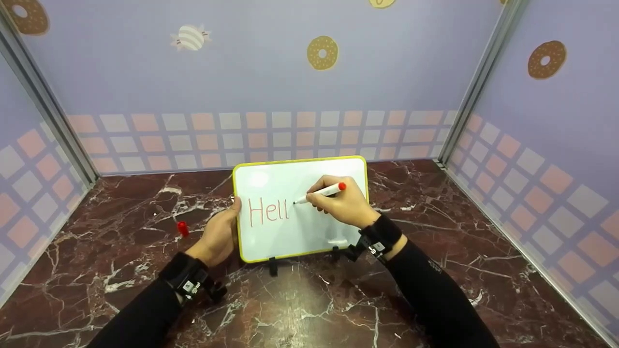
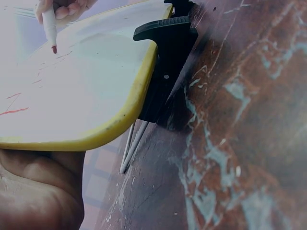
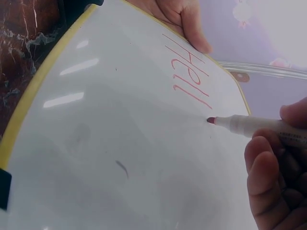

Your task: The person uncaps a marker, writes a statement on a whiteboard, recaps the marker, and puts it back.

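Note:
A whiteboard with a yellow rim leans upright on the table, and "Hell" is written on its left part in red. My left hand grips the board's left edge, its other fingers hidden behind the board. Between the thumb and fingers of my right hand is a white marker with a red end. The marker's uncapped tip is just right of the last letter; in the right wrist view the marker tip is at or very near the surface, contact unclear. A red cap lies left of my left hand.
Black stand clips hold the board's lower edge, with thin rods behind it. The dark red marble table meets patterned walls at the back and sides. A small dark smudge marks the board.

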Action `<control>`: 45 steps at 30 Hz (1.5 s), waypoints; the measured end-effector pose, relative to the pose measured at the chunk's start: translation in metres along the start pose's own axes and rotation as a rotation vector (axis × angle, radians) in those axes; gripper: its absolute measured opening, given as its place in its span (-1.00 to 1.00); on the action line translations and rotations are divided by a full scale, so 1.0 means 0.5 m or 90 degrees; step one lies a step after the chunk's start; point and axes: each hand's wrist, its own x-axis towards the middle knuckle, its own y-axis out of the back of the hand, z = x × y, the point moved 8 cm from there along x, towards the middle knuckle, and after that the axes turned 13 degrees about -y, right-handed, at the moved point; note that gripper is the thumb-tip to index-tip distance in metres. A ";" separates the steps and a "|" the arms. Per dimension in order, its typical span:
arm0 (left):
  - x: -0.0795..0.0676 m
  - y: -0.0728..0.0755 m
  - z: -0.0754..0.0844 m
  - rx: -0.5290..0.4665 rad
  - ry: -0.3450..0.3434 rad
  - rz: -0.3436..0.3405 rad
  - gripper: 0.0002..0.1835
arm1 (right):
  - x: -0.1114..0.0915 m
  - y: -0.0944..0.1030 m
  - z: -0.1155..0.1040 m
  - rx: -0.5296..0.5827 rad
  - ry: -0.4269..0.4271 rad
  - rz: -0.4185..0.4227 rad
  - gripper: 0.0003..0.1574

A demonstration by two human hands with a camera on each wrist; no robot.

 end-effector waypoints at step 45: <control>0.000 -0.002 0.001 -0.006 -0.011 0.002 -0.28 | -0.004 -0.017 0.006 -0.048 -0.047 -0.043 -0.92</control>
